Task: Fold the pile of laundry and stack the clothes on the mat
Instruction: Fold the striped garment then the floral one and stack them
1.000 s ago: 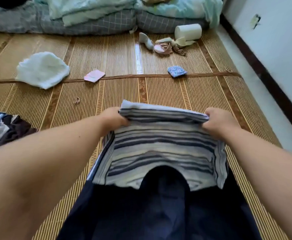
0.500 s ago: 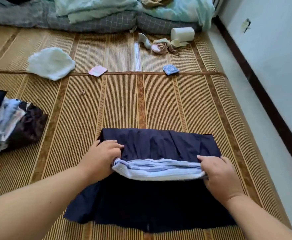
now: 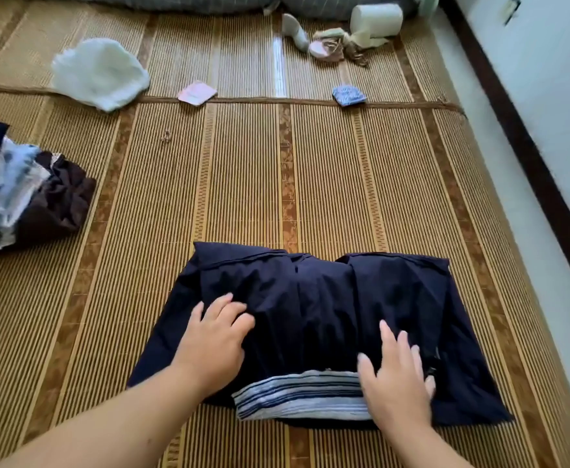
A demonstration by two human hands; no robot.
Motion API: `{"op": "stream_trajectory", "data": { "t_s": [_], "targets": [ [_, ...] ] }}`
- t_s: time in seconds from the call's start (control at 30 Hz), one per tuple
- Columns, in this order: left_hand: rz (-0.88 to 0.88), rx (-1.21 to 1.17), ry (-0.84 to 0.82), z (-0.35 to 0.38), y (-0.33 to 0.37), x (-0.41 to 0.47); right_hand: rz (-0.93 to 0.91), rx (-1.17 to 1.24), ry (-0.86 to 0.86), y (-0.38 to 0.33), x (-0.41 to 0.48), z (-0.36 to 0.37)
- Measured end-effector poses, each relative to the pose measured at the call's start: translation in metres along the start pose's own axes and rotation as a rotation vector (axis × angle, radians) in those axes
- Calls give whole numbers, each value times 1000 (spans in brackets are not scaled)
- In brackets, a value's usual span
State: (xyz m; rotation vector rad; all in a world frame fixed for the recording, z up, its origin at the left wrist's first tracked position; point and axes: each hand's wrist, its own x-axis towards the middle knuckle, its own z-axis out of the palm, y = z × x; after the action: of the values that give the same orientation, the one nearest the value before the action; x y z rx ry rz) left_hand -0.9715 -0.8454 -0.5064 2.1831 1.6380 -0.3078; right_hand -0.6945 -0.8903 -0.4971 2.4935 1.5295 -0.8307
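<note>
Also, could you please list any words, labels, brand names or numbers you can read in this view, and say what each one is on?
No text can be read anywhere in this view.
pink packet: faint marks, too blurred to read.
blue patterned packet: print too small to tell pattern from lettering.
sticker on the wall: too blurred to read.
navy garment, striped garment, paper roll: no label showing.

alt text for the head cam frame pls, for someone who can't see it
Both hands, left hand and right hand, press flat on a folded navy garment with a striped band showing at its near edge, on a woven mat. A pile of clothes lies at the left; a white cloth and a paper roll lie farther back.
</note>
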Motion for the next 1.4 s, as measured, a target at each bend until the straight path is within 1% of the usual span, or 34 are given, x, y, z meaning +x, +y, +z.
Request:
{"op": "stream_trajectory", "data": {
  "t_s": [0.03, 0.07, 0.1, 0.17, 0.23, 0.33, 0.37, 0.43, 0.5, 0.57, 0.63, 0.7, 0.77, 0.8, 0.83, 0.87, 0.9, 0.97, 1.0, 1.03, 1.07, 1.17, 1.23, 1.3, 1.37, 1.4],
  "targets": [
    [40, 48, 38, 2, -4, 9, 50, 87, -28, -10, 5, 5],
    [68, 112, 15, 1, -8, 18, 101, 166, -84, -19, 12, 9],
    [70, 170, -40, 3, -13, 26, 135, 190, -144, -26, 21, 14],
    [1, 274, -146, 5, -21, 38, 138, 105, -215, -36, 43, 18],
    [-81, 319, -197, 11, -22, 42, 77, -1, -243, -46, 72, 14],
    [-175, 329, -243, 15, -7, 40, -117, -118, -240, -63, 119, -6],
    [-225, 306, -263, 16, 2, 39, -203, -134, -240, -72, 133, -14],
    [-370, 163, -319, 15, 23, 38, -381, -109, -215, -94, 149, -27],
    [-505, -50, -381, 16, 48, 42, -537, -80, -101, -116, 146, -30],
    [-537, -211, -445, 15, 71, 46, -619, -39, 43, -125, 126, -24],
    [-450, -292, -482, 11, 85, 49, -651, -2, 99, -115, 100, -16],
    [-291, -275, -436, 7, 86, 43, -725, -57, 95, -89, 71, -10],
    [-84, -57, -277, 7, 74, 29, -862, -162, 123, -54, 47, -3],
    [20, 45, -181, 10, 62, 22, -915, -246, 108, -38, 36, 1],
    [107, 88, -121, 14, 48, 16, -908, -350, 50, -26, 25, 4],
    [181, 93, -128, 17, 31, 11, -843, -440, -17, -17, 16, 9],
    [247, 94, -192, 21, 14, 8, -767, -508, -117, -9, 12, 15],
    [354, 172, -405, 23, -15, 4, -706, -551, -271, 8, 10, 35],
    [400, 241, -476, 22, -24, 4, -679, -560, -333, 13, 10, 42],
    [435, 304, -510, 21, -31, 5, -667, -583, -361, 13, 8, 47],
    [463, 344, -509, 20, -35, 8, -663, -601, -371, 9, 8, 48],
    [531, 411, -419, 11, -38, 22, -640, -545, -372, 8, 10, 48],
    [558, 440, -356, 6, -37, 32, -659, -436, -298, 15, 12, 40],
    [578, 462, -312, 3, -35, 38, -726, -336, -187, 27, 13, 26],
    [586, 397, -271, 2, -32, 39, -804, -429, -143, 36, 14, 11],
    [546, 295, -265, 1, -29, 39, -832, -513, -125, 41, 14, 7]
  ]
}}
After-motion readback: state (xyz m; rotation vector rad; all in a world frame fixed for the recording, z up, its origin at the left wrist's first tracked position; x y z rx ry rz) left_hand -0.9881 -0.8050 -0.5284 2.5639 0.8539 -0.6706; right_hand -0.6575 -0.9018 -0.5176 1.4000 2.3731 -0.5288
